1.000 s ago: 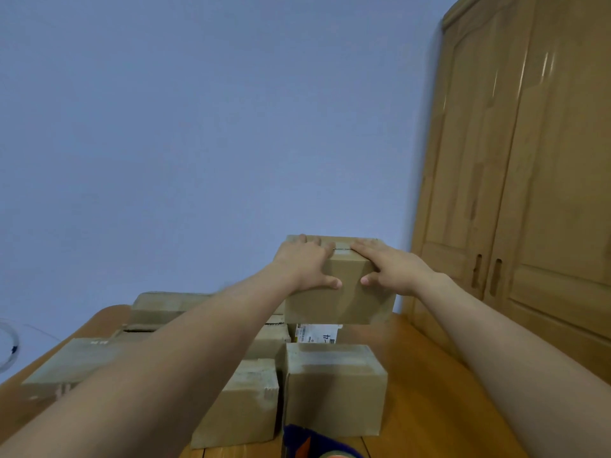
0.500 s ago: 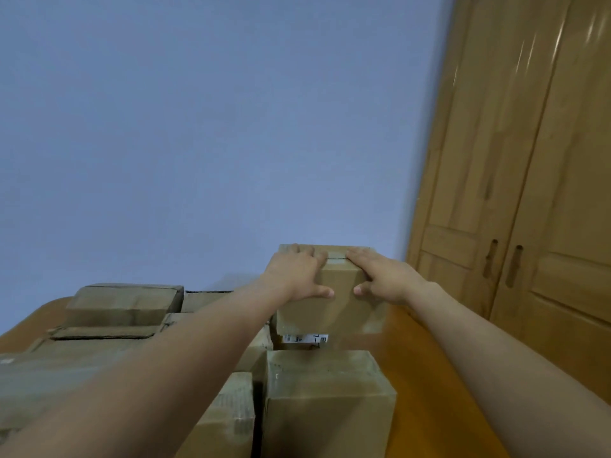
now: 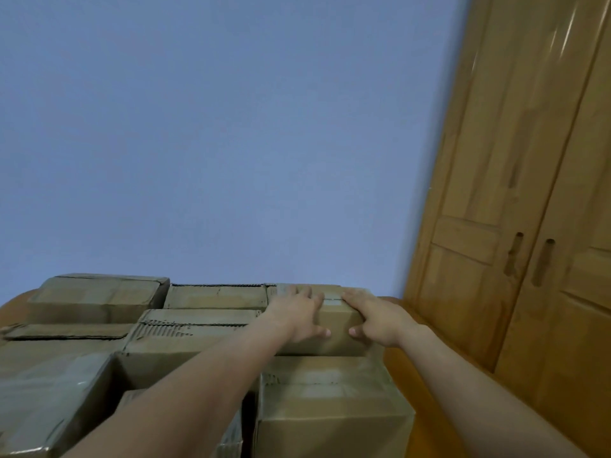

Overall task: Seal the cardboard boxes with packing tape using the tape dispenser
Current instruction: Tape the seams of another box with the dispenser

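A small cardboard box (image 3: 335,328) with a strip of tape over its top seam sits at the far right of the cluster of boxes on the table. My left hand (image 3: 297,314) grips its left side, fingers over the top and thumb on the front face. My right hand (image 3: 377,320) grips its right side the same way. The box is down level with the boxes beside it, behind a larger taped box (image 3: 330,401). No tape dispenser is in view.
Several other cardboard boxes (image 3: 99,292) fill the wooden table (image 3: 401,368) to the left and front. A wooden wardrobe (image 3: 515,226) with two door handles stands close on the right. A blue wall is behind.
Both hands have lowered the small box from mid-air down among the other boxes. The view has tilted up, and the dispenser at the bottom edge is out of view.
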Demonstrator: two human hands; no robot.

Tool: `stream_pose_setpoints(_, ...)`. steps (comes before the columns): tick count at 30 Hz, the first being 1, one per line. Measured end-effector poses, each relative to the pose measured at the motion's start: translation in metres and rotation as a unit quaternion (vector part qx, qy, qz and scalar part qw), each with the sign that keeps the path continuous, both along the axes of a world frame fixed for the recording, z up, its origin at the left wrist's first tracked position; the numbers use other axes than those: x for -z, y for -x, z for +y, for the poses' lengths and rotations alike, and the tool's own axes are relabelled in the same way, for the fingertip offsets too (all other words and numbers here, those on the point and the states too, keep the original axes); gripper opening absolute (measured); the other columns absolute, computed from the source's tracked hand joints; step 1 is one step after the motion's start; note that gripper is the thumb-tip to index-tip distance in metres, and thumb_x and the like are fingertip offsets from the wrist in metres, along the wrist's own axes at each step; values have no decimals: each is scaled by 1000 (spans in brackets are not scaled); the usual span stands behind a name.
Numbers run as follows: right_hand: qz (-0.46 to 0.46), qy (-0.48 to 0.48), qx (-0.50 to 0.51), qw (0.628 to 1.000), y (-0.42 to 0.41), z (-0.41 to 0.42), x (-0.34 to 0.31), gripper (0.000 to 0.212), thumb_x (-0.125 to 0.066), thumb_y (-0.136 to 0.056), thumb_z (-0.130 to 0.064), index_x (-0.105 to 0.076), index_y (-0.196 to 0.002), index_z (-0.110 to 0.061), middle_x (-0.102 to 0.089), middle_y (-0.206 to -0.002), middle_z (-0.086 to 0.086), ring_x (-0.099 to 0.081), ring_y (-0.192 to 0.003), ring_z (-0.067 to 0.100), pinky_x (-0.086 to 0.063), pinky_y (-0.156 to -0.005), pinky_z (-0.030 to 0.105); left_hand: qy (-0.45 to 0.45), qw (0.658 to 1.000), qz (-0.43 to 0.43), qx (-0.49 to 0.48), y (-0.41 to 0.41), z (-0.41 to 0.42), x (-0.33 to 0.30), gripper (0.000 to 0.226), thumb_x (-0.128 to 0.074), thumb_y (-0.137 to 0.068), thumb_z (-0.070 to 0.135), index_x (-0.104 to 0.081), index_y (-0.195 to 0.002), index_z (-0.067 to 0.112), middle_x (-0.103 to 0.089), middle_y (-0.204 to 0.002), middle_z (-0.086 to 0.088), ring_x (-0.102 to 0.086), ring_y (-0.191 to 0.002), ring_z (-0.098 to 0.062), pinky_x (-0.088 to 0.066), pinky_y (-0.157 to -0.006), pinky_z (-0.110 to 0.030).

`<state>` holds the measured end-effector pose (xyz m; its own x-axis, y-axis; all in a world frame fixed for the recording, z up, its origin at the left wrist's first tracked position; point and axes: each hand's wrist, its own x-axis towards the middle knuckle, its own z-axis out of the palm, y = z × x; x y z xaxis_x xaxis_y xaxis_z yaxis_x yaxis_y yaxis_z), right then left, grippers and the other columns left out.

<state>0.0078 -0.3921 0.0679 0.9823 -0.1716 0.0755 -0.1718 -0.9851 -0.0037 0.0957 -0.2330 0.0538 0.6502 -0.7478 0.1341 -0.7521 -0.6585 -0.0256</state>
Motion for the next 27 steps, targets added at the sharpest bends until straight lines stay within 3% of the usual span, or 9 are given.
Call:
stream_pose_setpoints(7,53,-94,5,994,-14,0,24,69,-57,-91,-16,-24,-151,-22,-15,-159,-6,-21,-143,17,-23,-114,30,-39,995,91,-9,-7,4,23,73,-33,-96,59,-8,-154,22,-6,-161,-3,-3,-148,-26,-19,-115,-51)
stream_pose_setpoints(10,67,-173,9,983,-13,3,30,60,-48,-90,-6,-34,-147,-18,-27,-153,-6,-30,-137,19,-29,-106,25,-72,987,141,-26,-7,2,30,76,-25,-94,67,1,-154,28,5,-162,2,8,-149,-23,-7,-116,-55)
stream_pose_setpoints(13,38,-228,29,973,-14,4,30,45,-47,-91,-11,-50,-135,-15,-47,-138,0,-45,-127,24,-39,-98,31,-78,990,112,-23,-7,2,27,77,-19,-93,69,4,-154,29,0,-162,2,2,-149,-23,1,-116,-59)
stream_pose_setpoints(15,4,-201,33,979,-16,4,29,38,-50,-91,-19,-56,-128,-16,-56,-130,2,-51,-121,24,-41,-99,35,-52,995,89,-11,-6,6,22,76,-20,-94,68,0,-154,26,-9,-162,0,-5,-149,-22,-2,-116,-57)
stream_pose_setpoints(17,-14,-166,28,986,-18,9,24,45,-50,-90,-22,-52,-134,-18,-52,-138,1,-47,-126,20,-39,-104,33,-17,998,57,0,-5,14,15,74,-22,-96,64,-8,-154,21,-17,-160,-3,-13,-147,-22,-8,-116,-51)
stream_pose_setpoints(22,-49,-105,4,993,-27,40,5,37,-48,-87,-17,-61,-122,-21,-56,-131,1,-51,-120,22,-44,-98,38,18,999,46,-15,-8,58,-10,78,-30,-95,63,-10,-154,15,-16,-160,-4,-16,-147,-22,-18,-117,-42)
stream_pose_setpoints(27,-63,-87,-51,993,-42,91,-8,40,-45,-89,-13,-58,-127,-20,-49,-139,-3,-45,-127,19,-37,-97,29,5,997,44,-66,-23,117,-19,84,-37,-92,66,-17,-152,11,-17,-160,-6,-18,-146,-23,-20,-117,-41)
